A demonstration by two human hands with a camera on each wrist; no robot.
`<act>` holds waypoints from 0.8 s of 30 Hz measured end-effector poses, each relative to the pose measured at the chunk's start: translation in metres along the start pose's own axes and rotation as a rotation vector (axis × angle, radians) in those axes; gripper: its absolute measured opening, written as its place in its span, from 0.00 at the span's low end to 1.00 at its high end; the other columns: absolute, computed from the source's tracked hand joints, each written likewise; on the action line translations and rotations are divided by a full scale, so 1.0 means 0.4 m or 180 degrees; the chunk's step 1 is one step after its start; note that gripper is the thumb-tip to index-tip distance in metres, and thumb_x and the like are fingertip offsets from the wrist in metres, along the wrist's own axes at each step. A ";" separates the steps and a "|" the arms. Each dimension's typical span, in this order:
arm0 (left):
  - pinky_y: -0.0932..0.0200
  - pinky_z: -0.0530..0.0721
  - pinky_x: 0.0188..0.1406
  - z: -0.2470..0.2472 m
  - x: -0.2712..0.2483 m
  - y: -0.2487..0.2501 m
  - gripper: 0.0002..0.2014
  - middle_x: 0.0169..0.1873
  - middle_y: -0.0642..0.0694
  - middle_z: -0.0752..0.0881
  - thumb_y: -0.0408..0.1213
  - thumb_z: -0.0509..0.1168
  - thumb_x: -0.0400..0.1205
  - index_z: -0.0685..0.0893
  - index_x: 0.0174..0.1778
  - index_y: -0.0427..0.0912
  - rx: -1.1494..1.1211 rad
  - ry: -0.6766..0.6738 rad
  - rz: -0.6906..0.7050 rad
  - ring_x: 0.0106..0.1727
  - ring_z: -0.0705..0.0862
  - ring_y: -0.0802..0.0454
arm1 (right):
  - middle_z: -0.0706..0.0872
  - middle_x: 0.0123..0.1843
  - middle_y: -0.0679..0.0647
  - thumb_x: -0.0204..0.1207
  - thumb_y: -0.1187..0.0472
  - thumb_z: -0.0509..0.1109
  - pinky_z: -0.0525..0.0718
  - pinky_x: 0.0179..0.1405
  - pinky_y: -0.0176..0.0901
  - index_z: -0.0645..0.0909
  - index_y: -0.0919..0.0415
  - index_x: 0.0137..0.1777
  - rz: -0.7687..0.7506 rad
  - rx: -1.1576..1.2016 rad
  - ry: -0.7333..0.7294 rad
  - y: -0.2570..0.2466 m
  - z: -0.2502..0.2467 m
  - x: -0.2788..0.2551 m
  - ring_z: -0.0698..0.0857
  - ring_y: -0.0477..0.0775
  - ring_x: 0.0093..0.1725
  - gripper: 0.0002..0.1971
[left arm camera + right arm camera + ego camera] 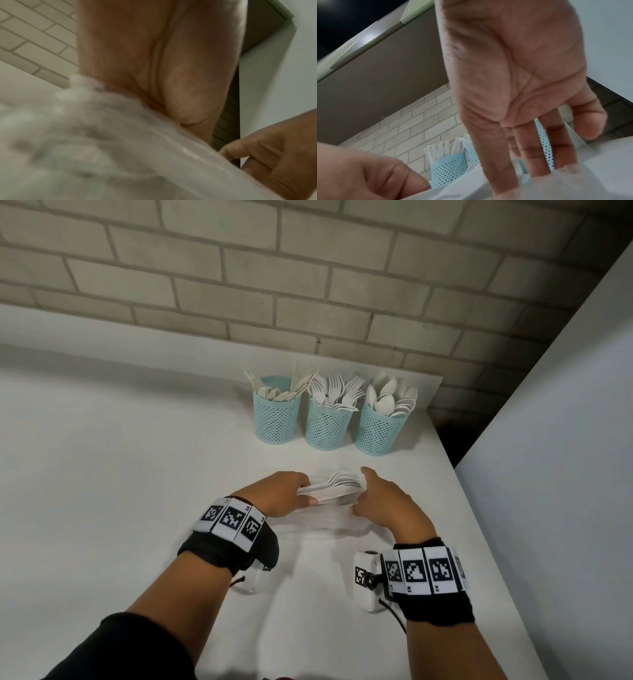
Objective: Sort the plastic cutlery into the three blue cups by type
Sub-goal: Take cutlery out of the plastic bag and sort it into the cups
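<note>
Three blue mesh cups stand in a row near the brick wall: the left cup (275, 419) holds knives, the middle cup (327, 428) forks, the right cup (376, 434) spoons. In front of them a bundle of white plastic forks (334, 489) lies sideways between my hands, above a crumpled clear plastic bag (318, 522). My left hand (298, 491) grips the handle end, thumb on the near side. My right hand (366, 491) rests against the tine end; in the right wrist view its fingers (496, 155) are straight and reach down behind the bag (539, 186), thumb apart.
The white table (102, 474) ends at a right edge close to my right wrist, with a white panel (565, 440) standing beyond it. The brick wall (308, 285) runs behind the cups. A dark gap sits at the back right corner.
</note>
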State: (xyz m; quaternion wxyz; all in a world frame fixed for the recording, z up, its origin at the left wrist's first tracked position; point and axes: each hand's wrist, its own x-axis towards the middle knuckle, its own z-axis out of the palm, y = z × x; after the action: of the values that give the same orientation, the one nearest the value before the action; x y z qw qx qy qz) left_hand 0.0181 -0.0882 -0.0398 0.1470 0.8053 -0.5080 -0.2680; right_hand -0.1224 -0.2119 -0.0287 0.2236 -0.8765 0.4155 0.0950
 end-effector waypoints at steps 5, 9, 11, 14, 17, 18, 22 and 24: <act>0.63 0.63 0.29 0.002 0.011 -0.011 0.18 0.29 0.53 0.73 0.48 0.65 0.81 0.69 0.27 0.49 -0.0247 0.0138 -0.0060 0.32 0.70 0.55 | 0.78 0.71 0.53 0.77 0.55 0.64 0.65 0.68 0.57 0.53 0.50 0.81 -0.0019 -0.0209 -0.0093 -0.003 0.009 -0.010 0.72 0.61 0.72 0.34; 0.62 0.64 0.30 0.009 0.016 -0.014 0.17 0.28 0.50 0.74 0.47 0.65 0.81 0.73 0.28 0.45 -0.0391 0.0077 -0.0112 0.31 0.70 0.55 | 0.79 0.70 0.51 0.78 0.53 0.63 0.65 0.67 0.56 0.56 0.50 0.79 -0.0053 -0.0227 -0.0140 0.010 0.015 -0.005 0.71 0.60 0.72 0.31; 0.63 0.66 0.32 0.015 0.012 -0.012 0.12 0.32 0.50 0.76 0.45 0.64 0.82 0.77 0.36 0.43 -0.0477 0.0038 -0.0122 0.34 0.73 0.55 | 0.79 0.70 0.51 0.79 0.53 0.62 0.65 0.67 0.56 0.56 0.50 0.79 -0.0090 -0.0198 -0.0135 0.016 0.016 -0.009 0.70 0.59 0.72 0.30; 0.65 0.67 0.32 0.017 0.005 -0.014 0.09 0.33 0.52 0.76 0.43 0.63 0.83 0.77 0.38 0.44 -0.0619 -0.0012 -0.0181 0.34 0.73 0.57 | 0.78 0.71 0.51 0.80 0.53 0.60 0.65 0.68 0.56 0.57 0.49 0.79 -0.0156 -0.0205 -0.0144 0.019 0.012 -0.004 0.69 0.59 0.73 0.28; 0.66 0.68 0.32 0.009 -0.003 -0.021 0.06 0.34 0.50 0.79 0.40 0.65 0.81 0.80 0.41 0.43 -0.0887 0.0022 -0.0234 0.34 0.75 0.57 | 0.79 0.70 0.51 0.81 0.52 0.59 0.67 0.69 0.56 0.59 0.48 0.79 -0.0280 0.0048 0.0027 0.012 0.009 0.001 0.71 0.59 0.72 0.26; 0.68 0.69 0.32 0.004 -0.006 -0.021 0.05 0.33 0.51 0.80 0.39 0.66 0.81 0.81 0.41 0.43 -0.1061 0.0071 -0.0263 0.33 0.76 0.59 | 0.80 0.70 0.53 0.81 0.52 0.60 0.70 0.71 0.55 0.60 0.49 0.79 -0.0340 0.0291 0.0103 0.008 0.005 0.000 0.73 0.59 0.72 0.26; 0.74 0.80 0.33 -0.009 -0.012 -0.005 0.03 0.31 0.51 0.86 0.34 0.68 0.80 0.83 0.40 0.43 -0.2227 0.0218 -0.0371 0.26 0.83 0.65 | 0.83 0.63 0.58 0.79 0.51 0.67 0.73 0.64 0.43 0.57 0.54 0.81 -0.0510 0.1313 0.0213 -0.015 -0.033 -0.013 0.79 0.57 0.67 0.33; 0.64 0.83 0.40 -0.013 -0.014 0.004 0.02 0.35 0.49 0.87 0.33 0.68 0.80 0.84 0.46 0.42 -0.2549 0.0236 -0.0358 0.28 0.84 0.63 | 0.82 0.65 0.59 0.76 0.49 0.70 0.73 0.61 0.42 0.55 0.54 0.82 -0.0529 0.1533 0.0232 -0.024 -0.046 -0.010 0.80 0.58 0.66 0.38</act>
State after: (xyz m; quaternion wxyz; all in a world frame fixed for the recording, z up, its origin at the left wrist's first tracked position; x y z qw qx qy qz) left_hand 0.0180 -0.0842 -0.0334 0.4523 0.7201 -0.3130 -0.4231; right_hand -0.1180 -0.2124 -0.0080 0.4178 -0.8320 0.3604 -0.0569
